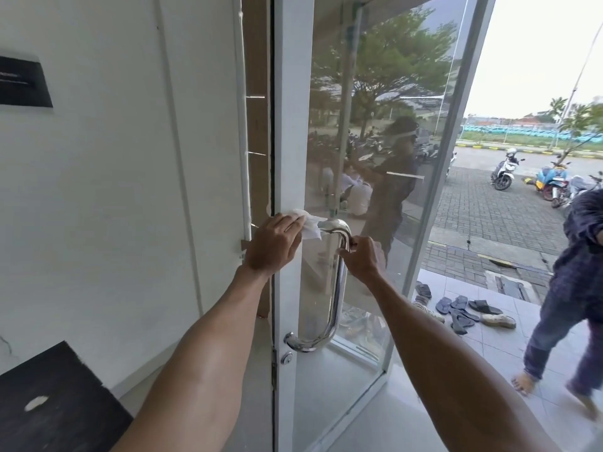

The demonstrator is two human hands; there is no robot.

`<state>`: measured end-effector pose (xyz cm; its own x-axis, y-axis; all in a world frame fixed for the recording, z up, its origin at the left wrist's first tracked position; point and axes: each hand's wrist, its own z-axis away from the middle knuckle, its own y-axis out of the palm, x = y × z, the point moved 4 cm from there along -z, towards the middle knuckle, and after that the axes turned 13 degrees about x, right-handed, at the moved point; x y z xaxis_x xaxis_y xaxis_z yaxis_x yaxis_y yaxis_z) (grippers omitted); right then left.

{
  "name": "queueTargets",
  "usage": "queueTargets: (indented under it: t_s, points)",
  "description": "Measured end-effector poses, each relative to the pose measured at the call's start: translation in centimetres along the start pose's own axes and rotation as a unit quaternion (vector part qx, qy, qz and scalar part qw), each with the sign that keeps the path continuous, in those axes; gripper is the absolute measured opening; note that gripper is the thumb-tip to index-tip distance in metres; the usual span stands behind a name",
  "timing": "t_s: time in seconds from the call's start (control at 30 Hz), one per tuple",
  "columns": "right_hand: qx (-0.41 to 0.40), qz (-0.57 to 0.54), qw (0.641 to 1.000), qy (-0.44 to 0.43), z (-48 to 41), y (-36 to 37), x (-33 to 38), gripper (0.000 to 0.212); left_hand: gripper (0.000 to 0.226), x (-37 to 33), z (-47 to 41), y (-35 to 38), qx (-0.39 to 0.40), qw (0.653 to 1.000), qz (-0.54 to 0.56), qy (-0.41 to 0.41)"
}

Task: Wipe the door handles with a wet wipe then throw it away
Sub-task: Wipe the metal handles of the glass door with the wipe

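Note:
A chrome D-shaped door handle (336,298) is mounted upright on the white frame of a glass door (288,125). My left hand (274,244) holds a white wet wipe (310,226) and presses it against the handle's top bend. My right hand (362,256) grips the upper part of the handle bar from the right side. The handle's lower curve and a round keyhole (287,358) below it are uncovered.
The glass door stands open toward a tiled porch with several sandals (463,311). A person in dark clothes (567,288) walks barefoot at the right. A white wall (114,190) and a dark surface (55,402) lie to the left. Motorbikes (504,172) are parked outside.

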<state>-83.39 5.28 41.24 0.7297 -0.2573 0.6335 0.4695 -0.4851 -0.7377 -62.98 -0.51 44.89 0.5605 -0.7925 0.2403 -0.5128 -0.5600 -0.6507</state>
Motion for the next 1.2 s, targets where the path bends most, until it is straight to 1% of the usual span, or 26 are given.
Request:
queueTargets:
  t_s: [0.17, 0.23, 0.4, 0.53, 0.6, 0.67, 0.73, 0.83, 0.9, 1.07, 1.2]
  points:
    - [-0.022, 0.011, 1.0, 0.015, 1.2, -0.7, -0.8, 0.025, 0.033, -1.1, -0.2, -0.8, -0.009, 0.999, 0.009, 0.035]
    - [-0.024, 0.009, 1.0, 0.018, 1.7, -1.1, -0.8, 0.021, 0.03, -1.5, -0.3, -1.1, -0.013, 0.998, 0.004, 0.056]
    - [-0.016, 0.002, 0.999, 0.033, 2.0, -1.2, -2.3, 0.02, 0.025, -1.7, -0.6, -1.6, -0.022, 0.993, 0.001, 0.119]
    - [-0.043, -0.004, 0.998, 0.05, 2.6, -2.0, -2.3, 0.017, 0.027, -1.6, -1.0, -2.4, -0.029, 0.988, -0.017, 0.148]
    - [-0.083, -0.03, 0.996, 0.024, 3.5, -3.0, -0.8, 0.027, 0.03, -1.7, -1.5, -2.6, -0.032, 0.987, -0.021, 0.154]
    - [-0.124, -0.086, 0.988, -0.006, 4.5, -4.2, 0.9, 0.039, 0.031, -2.1, -1.8, -2.6, -0.039, 0.986, -0.017, 0.16]
    - [-0.174, -0.113, 0.977, -0.037, 5.5, -5.8, 2.8, 0.042, 0.029, -2.7, -1.9, -2.5, -0.054, 0.985, -0.015, 0.164]
    - [-0.23, -0.093, 0.962, -0.116, 6.4, -7.2, 5.5, 0.042, 0.03, -3.4, -2.1, -2.4, -0.083, 0.982, -0.004, 0.172]
    - [-0.23, -0.058, 0.958, -0.163, 6.9, -7.4, 6.7, 0.038, 0.029, -3.8, -2.0, -2.5, -0.104, 0.978, -0.003, 0.181]
    - [-0.16, 0.011, 0.956, -0.246, 7.9, -6.1, 9.0, 0.024, 0.026, -4.5, -1.9, -2.7, -0.144, 0.97, 0.012, 0.197]
    - [-0.159, 0.025, 0.954, -0.254, 8.5, -5.7, 8.0, 0.023, 0.025, -4.7, -1.8, -2.4, -0.144, 0.966, 0.029, 0.215]
